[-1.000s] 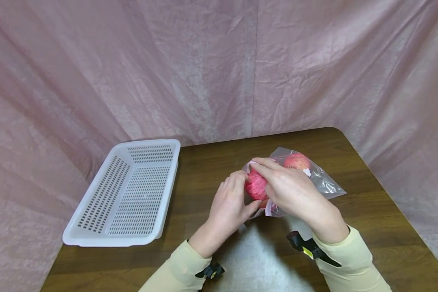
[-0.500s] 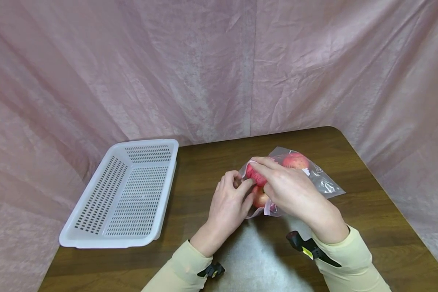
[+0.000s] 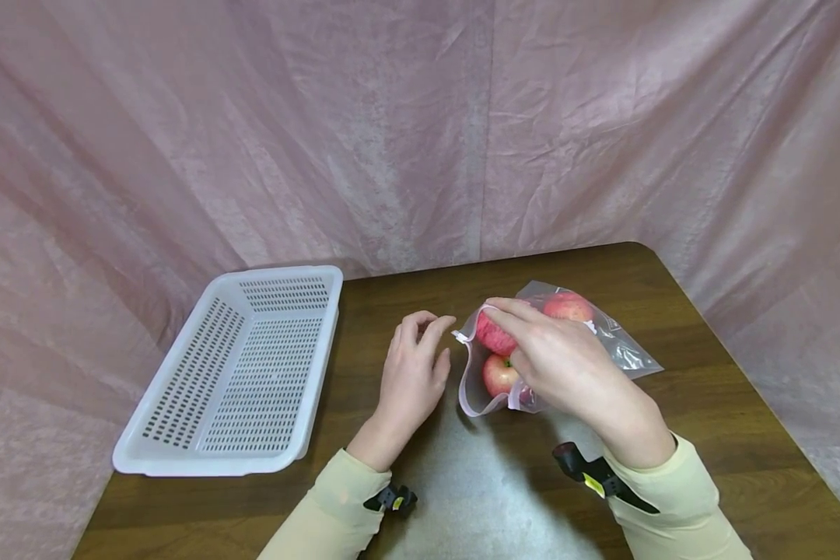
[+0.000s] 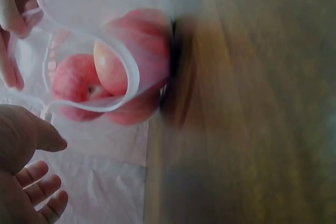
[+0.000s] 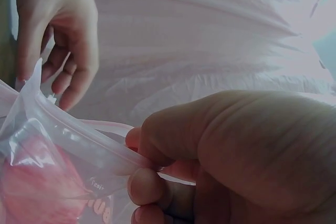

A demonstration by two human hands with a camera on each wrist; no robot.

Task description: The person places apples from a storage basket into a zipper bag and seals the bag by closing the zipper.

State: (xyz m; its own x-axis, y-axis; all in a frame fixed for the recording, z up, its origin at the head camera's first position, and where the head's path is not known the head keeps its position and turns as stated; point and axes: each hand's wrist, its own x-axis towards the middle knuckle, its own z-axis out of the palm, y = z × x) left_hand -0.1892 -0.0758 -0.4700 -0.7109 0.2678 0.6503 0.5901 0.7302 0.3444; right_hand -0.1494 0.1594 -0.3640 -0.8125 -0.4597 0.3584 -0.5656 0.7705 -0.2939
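I see the zip bag (image 3: 574, 342) lying on the tabletop (image 3: 672, 412), mouth pinched open by my right hand (image 3: 553, 362), apples (image 3: 498, 373) inside, left hand (image 3: 413, 373) loose and empty, basket (image 3: 238, 373) unfilled.

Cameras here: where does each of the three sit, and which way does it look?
Head: worn on the head, looking down at the table, basket, both hands and sleeves.
Left wrist: looks into the open bag of apples; left hand shows.
Right wrist: looks past the right hand pinching the bag's rim.
All three share the bag.
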